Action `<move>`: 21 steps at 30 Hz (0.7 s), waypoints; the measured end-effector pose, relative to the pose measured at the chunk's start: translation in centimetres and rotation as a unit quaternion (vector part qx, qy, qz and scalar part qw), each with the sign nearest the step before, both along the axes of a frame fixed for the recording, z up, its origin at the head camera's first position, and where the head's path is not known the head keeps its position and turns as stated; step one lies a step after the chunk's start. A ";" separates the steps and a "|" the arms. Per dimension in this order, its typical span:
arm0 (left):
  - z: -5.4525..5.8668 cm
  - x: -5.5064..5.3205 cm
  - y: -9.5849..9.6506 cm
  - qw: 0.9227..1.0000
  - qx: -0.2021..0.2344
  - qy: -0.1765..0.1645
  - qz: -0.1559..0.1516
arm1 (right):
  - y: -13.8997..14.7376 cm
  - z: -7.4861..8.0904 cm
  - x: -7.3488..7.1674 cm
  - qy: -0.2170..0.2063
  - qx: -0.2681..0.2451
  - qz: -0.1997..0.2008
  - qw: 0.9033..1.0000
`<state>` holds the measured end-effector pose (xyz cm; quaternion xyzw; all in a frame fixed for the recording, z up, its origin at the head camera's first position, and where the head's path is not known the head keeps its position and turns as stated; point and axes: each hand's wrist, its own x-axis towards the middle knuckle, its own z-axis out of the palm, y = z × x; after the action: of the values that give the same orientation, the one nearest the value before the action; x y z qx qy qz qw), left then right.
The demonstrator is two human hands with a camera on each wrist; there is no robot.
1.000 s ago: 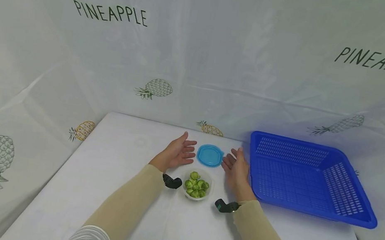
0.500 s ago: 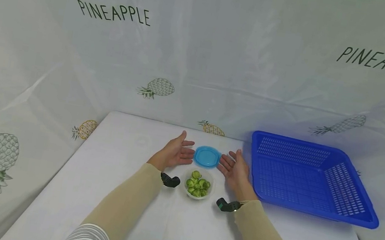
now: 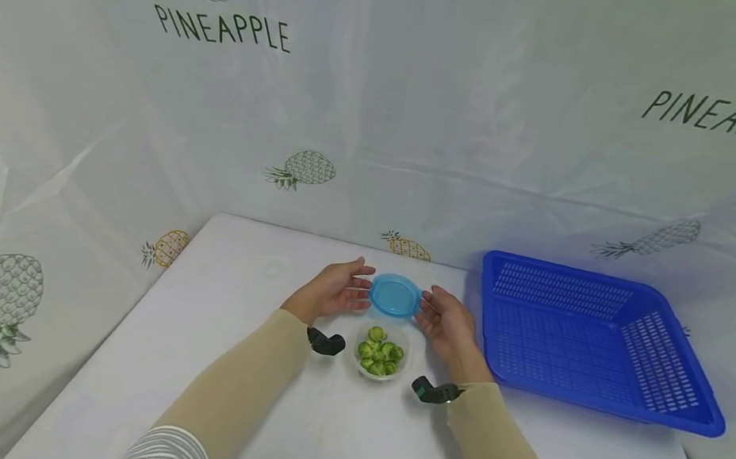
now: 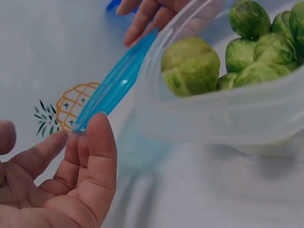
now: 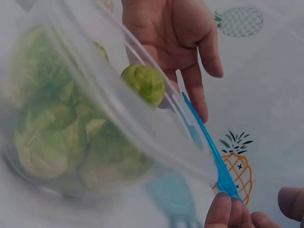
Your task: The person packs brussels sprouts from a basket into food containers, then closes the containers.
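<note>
A light-blue plastic lid is held between the fingertips of my left hand and right hand, one at each side edge. In the left wrist view the lid is raised, its bluish reflection showing on the white surface below. My left thumb stands away from it. The right wrist view has my right fingertips at the lid's near edge, the thumb apart too. Closer to me sits a clear plastic container with several Brussels sprouts inside, between my wrists.
A big blue perforated basket stands to the right of my right hand, near the back edge of the white table. Behind rises a whitish sheet printed with pineapples. Black wrist cameras jut inward close to the container.
Over the last second the lid has shifted slightly left, and both hands have come to its edges. Since half a second ago the fingers have bent in a little around its sides.
</note>
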<state>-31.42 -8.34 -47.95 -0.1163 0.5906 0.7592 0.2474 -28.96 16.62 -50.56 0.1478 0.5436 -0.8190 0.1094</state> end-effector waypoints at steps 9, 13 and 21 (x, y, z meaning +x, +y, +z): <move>1.2 0.6 -0.1 0.999 -0.005 0.036 -0.029 | -0.2 1.5 0.5 0.052 0.073 0.049 0.995; 2.0 1.2 -0.1 0.997 -0.006 0.055 -0.049 | -0.2 2.6 1.0 0.057 0.105 0.064 0.991; 3.3 3.1 -0.2 0.993 -0.004 0.093 -0.075 | 0.3 4.5 2.3 0.056 0.145 0.084 0.984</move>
<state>-28.30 -8.57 -44.63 -0.0012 0.6215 0.7434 0.2472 -26.69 16.88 -46.01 0.0701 0.6726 -0.7261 0.1246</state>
